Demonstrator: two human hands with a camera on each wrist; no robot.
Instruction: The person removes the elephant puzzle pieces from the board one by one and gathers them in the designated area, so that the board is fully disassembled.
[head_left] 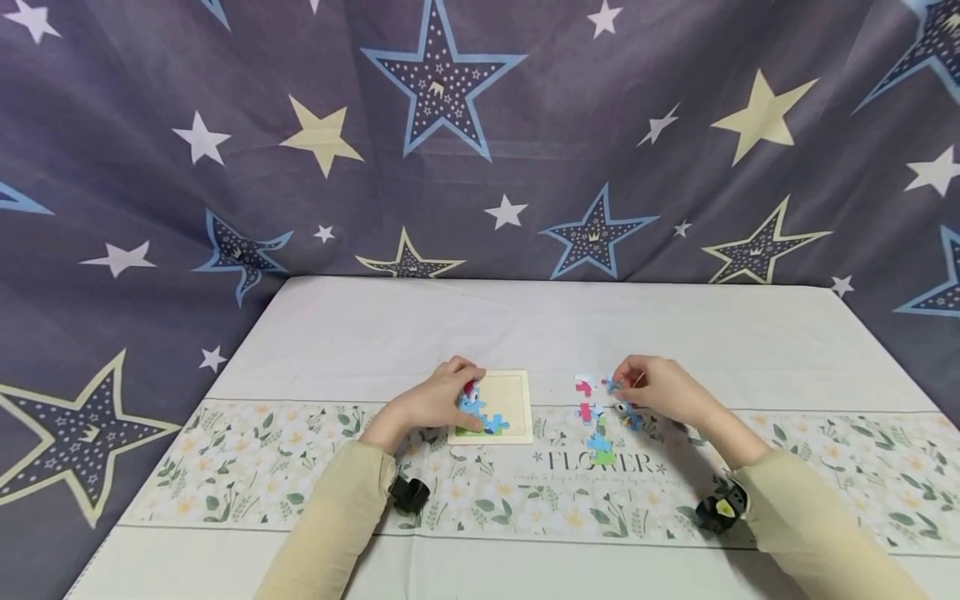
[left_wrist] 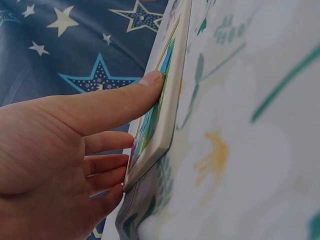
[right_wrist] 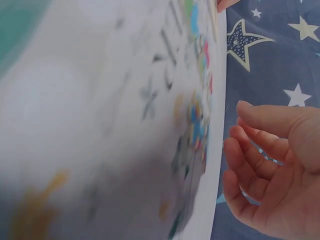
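Note:
My left hand [head_left: 442, 398] holds a square, pale-rimmed puzzle board [head_left: 527, 408] at its left side. In the left wrist view, the thumb [left_wrist: 120, 102] lies over the joined pieces and the other fingertips meet the board's edge. Blue and green joined pieces [head_left: 491, 423] fill the board's lower left. My right hand [head_left: 660, 387] hovers over loose pieces, its fingertips near a small blue-and-red puzzle piece [head_left: 611, 384]. In the right wrist view, the fingers of the right hand [right_wrist: 280, 155] are loosely bent, with nothing visible between thumb and fingers.
Between the board and my right hand lie several loose pieces, among them a pink-and-white piece [head_left: 584, 385], a blue-and-green piece [head_left: 601, 448] and a multicoloured piece [head_left: 628, 415]. A floral cloth [head_left: 525, 500] covers the table. A star-patterned curtain [head_left: 480, 192] hangs behind.

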